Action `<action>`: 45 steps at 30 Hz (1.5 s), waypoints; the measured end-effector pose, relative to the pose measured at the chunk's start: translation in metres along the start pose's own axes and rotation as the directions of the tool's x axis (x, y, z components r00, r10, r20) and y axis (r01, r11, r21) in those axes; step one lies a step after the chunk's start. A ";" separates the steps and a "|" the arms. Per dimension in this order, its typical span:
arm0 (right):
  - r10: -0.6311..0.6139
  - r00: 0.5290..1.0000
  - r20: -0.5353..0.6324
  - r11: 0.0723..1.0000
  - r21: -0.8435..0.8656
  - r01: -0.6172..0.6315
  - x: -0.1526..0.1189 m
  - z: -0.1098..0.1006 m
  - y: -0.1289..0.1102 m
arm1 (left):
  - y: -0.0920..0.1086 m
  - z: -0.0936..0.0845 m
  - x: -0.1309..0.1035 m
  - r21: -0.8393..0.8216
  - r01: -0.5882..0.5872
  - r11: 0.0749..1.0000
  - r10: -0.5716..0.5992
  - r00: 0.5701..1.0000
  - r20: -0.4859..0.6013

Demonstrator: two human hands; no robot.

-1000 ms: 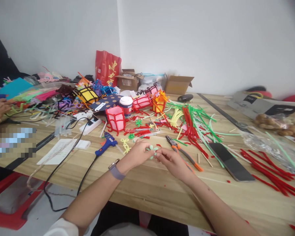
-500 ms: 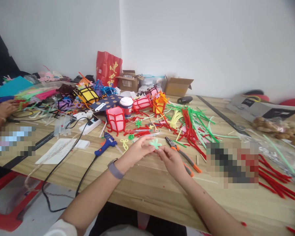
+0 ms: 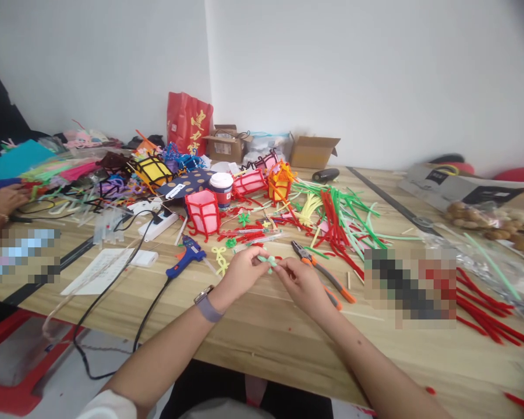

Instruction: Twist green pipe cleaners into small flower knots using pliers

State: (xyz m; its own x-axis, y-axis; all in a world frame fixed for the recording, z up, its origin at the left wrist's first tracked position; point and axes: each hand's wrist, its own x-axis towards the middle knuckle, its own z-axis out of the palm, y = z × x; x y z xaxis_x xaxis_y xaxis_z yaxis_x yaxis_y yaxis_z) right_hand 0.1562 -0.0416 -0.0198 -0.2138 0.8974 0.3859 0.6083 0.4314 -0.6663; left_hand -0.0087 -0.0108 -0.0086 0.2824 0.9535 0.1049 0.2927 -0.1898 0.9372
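Between the fingertips of both hands is a small light-green pipe-cleaner flower [image 3: 268, 261], partly covered by the fingers. My left hand [image 3: 245, 272] pinches it from the left, and my right hand [image 3: 300, 281] grips its right side. Just right of the right hand lie orange-handled pliers [image 3: 325, 272]. A yellow looped pipe-cleaner piece [image 3: 220, 260] rests left of the left hand, with a blue glue gun [image 3: 187, 256] beyond it. Behind the hands are small green flowers [image 3: 243, 218] and a pink lantern with a red frame [image 3: 202, 213].
Green and red pipe cleaners [image 3: 338, 218] spread behind the pliers. A paper cup [image 3: 222, 191], a power strip [image 3: 158, 226] and a black cord [image 3: 133, 265] are on the left. Another person's hand [image 3: 4, 203] is at the far left. Cardboard boxes [image 3: 313, 152] stand against the wall.
The flower has turned between the fingers and is more covered now. The hands have closed in around it. The whole view has shifted slightly.
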 end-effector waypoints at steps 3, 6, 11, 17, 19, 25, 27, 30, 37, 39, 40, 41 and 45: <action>-0.037 0.999 0.021 0.999 -0.007 0.037 -0.001 -0.001 0.001 | 0.002 0.000 -0.001 0.024 -0.031 0.999 0.030 0.999 0.033; -0.047 0.998 0.039 0.999 0.013 0.047 -0.001 -0.002 0.001 | 0.003 0.000 -0.002 0.058 -0.060 0.997 0.056 0.996 0.064; -0.107 0.986 0.126 0.993 0.072 0.099 0.000 -0.007 -0.003 | 0.006 -0.003 -0.005 0.034 -0.060 0.998 0.056 0.992 0.112; -0.017 0.990 0.139 0.991 0.133 -0.002 0.000 -0.001 -0.002 | 0.001 -0.005 -0.001 0.102 -0.052 0.993 0.043 0.995 0.095; 0.061 0.991 0.117 0.979 0.187 -0.082 0.001 0.002 0.000 | -0.001 -0.006 0.002 -0.015 -0.055 0.998 0.057 0.993 0.100; 0.176 0.984 0.042 0.920 0.349 -0.179 0.003 0.005 0.002 | 0.001 -0.005 0.002 -0.431 0.048 0.901 0.025 0.987 0.161; 0.162 0.985 0.066 0.918 0.356 -0.175 0.002 0.006 0.002 | 0.002 -0.002 0.001 -0.448 0.081 0.890 -0.016 0.989 0.147; 0.154 0.982 0.105 0.927 0.327 -0.181 0.001 0.008 0.000 | 0.001 0.001 0.002 -0.402 0.077 0.912 -0.047 0.995 0.083; 0.077 0.997 -0.022 0.991 0.116 -0.074 0.001 0.001 -0.004 | -0.002 0.002 0.001 -0.124 -0.023 0.992 0.025 1.000 0.017; 0.052 0.999 -0.015 0.996 0.074 -0.051 0.000 0.000 -0.004 | -0.001 0.002 -0.001 -0.097 -0.034 0.995 0.038 0.998 0.041; 0.045 0.999 -0.008 0.997 0.062 -0.045 0.000 0.000 -0.003 | -0.001 0.002 -0.001 -0.084 -0.045 0.995 0.050 0.998 0.049; 0.040 0.999 0.001 0.998 0.055 -0.040 0.000 0.000 -0.002 | -0.001 0.001 -0.001 -0.069 -0.059 0.996 0.062 0.996 0.056; -0.023 0.999 0.030 0.998 0.057 0.021 0.000 -0.002 0.000 | -0.002 0.001 0.000 -0.040 -0.060 0.997 0.063 0.995 0.076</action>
State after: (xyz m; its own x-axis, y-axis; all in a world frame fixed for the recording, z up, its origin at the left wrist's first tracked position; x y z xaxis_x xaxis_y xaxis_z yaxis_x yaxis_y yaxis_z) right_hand 0.1579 -0.0417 -0.0185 -0.2504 0.8897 0.3819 0.5593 0.4549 -0.6931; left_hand -0.0090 -0.0109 -0.0108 0.3688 0.9192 0.1380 0.2386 -0.2371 0.9417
